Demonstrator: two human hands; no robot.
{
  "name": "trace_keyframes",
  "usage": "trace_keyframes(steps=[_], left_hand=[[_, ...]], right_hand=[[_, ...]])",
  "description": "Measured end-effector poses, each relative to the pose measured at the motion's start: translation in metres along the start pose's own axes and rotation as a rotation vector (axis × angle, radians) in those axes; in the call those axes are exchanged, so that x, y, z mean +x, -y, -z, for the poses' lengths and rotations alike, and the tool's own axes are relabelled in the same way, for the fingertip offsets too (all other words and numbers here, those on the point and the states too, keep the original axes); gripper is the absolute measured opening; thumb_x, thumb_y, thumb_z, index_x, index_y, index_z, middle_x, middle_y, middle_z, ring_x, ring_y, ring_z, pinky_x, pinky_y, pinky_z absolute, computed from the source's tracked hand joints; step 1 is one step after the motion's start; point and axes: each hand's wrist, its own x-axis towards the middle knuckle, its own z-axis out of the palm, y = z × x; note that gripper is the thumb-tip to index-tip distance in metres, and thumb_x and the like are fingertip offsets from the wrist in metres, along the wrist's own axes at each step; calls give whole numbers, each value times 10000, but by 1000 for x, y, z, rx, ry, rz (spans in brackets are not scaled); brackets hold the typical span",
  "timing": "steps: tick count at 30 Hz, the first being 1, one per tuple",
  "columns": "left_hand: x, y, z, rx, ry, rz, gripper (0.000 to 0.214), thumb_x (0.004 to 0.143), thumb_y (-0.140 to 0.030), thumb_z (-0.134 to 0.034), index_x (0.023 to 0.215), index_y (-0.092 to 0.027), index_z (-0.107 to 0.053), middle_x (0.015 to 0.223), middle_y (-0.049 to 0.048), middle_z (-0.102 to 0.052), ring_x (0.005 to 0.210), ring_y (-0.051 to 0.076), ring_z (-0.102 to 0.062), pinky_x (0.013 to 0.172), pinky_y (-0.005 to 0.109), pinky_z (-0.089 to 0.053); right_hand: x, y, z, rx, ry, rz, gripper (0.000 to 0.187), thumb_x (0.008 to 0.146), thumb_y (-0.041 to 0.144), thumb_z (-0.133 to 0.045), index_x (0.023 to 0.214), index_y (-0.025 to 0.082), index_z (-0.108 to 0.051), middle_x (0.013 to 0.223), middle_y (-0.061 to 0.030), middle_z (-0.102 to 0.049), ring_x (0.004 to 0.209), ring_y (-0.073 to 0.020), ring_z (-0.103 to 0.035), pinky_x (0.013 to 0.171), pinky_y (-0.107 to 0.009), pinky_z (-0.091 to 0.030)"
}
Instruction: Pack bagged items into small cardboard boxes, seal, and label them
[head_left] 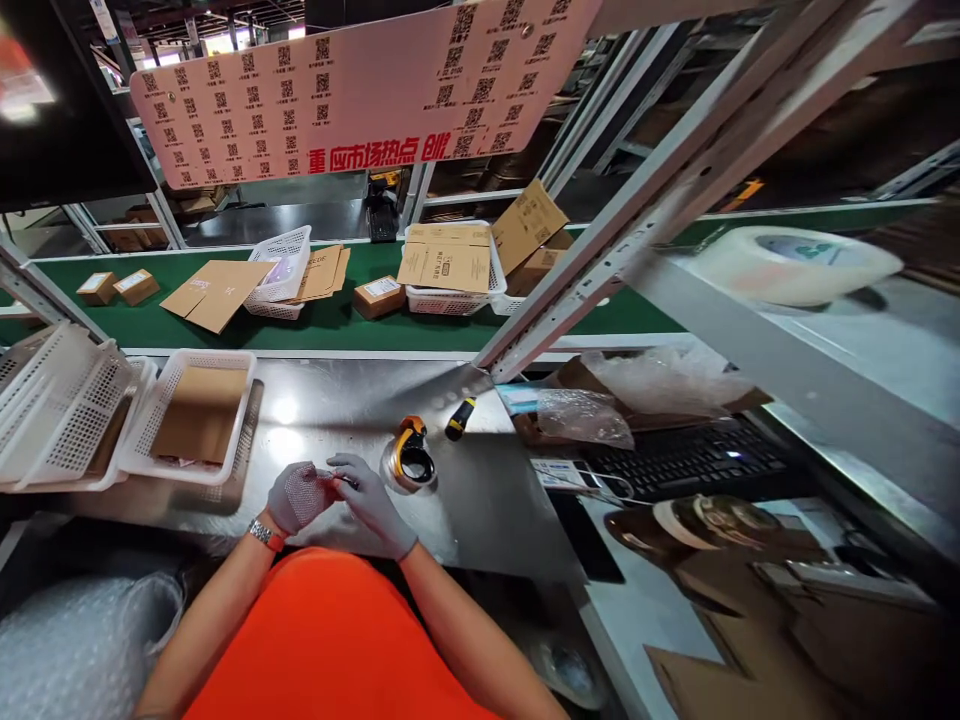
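Both my hands wear grey gloves and meet over the steel worktable (pixel 480 490), close to my orange shirt. My left hand (pixel 298 496) is closed, palm up, with dotted grip showing. My right hand (pixel 366 493) pinches a small thin item against the left hand; I cannot make out what it is. A tape dispenser (pixel 409 459) with an orange frame lies just right of my right hand. A black and yellow utility knife (pixel 460 418) lies beyond it.
A white basket (pixel 154 415) holding flat cardboard sits at the left beside stacked baskets (pixel 52 410). A green conveyor (pixel 337 320) carries boxes and baskets. A keyboard (pixel 690 460), plastic bags (pixel 585 415) and a tape roll (pixel 787 262) lie on the right.
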Motion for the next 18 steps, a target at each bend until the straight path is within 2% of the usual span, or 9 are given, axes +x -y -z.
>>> trace_keyframes(steps=[2, 6, 9, 14, 16, 18], left_hand=[[2, 3, 2, -105, 72, 90, 376, 1070, -311, -441, 981, -196, -788, 1019, 117, -843, 1035, 243, -771, 1219, 452, -481], [7, 5, 7, -131, 145, 176, 420, 1097, -451, -505, 1206, -143, -769, 1195, 149, -824, 1195, 265, -753, 1315, 467, -380], [6, 3, 4, -122, 91, 159, 510, 1089, -567, -547, 1242, -129, -760, 1198, 163, -813, 1187, 277, -748, 1290, 464, -401], [-4, 1, -9, -44, 41, 139, 618, 1092, -659, -495, 1152, -115, -783, 1094, 170, -812, 1065, 291, -750, 1148, 491, -503], [-7, -1, -13, -33, 41, 125, 603, 1075, -663, -523, 1172, -129, -786, 1136, 173, -811, 1047, 292, -748, 1117, 491, -518], [-8, -4, -16, -56, 15, 67, 563, 1051, -652, -570, 1188, -152, -790, 1198, 182, -808, 1048, 297, -742, 1091, 482, -534]], right_hand=[[-2, -1, -1, 34, -7, -35, 221, 997, 391, -687, 961, 286, -878, 1232, -105, -812, 1208, -273, -722, 1096, -462, -588], [-12, -10, -8, 123, -185, -174, 295, 954, 496, -711, 928, 254, -878, 1244, -129, -808, 1180, -282, -730, 1022, -435, -610], [-16, -18, -13, 181, -237, -244, 333, 919, 544, -722, 909, 241, -858, 1252, -141, -809, 1181, -294, -729, 994, -439, -618], [-14, -24, -10, 119, -153, -249, 247, 904, 481, -718, 879, 251, -804, 1249, -132, -801, 1204, -300, -724, 1101, -496, -576], [-14, -25, -8, 85, -152, -240, 239, 916, 471, -703, 926, 251, -794, 1245, -122, -795, 1198, -293, -717, 1128, -499, -559], [-15, -24, -7, 49, -207, -234, 280, 911, 478, -719, 1042, 241, -791, 1270, -129, -780, 1219, -301, -701, 1146, -511, -549]])
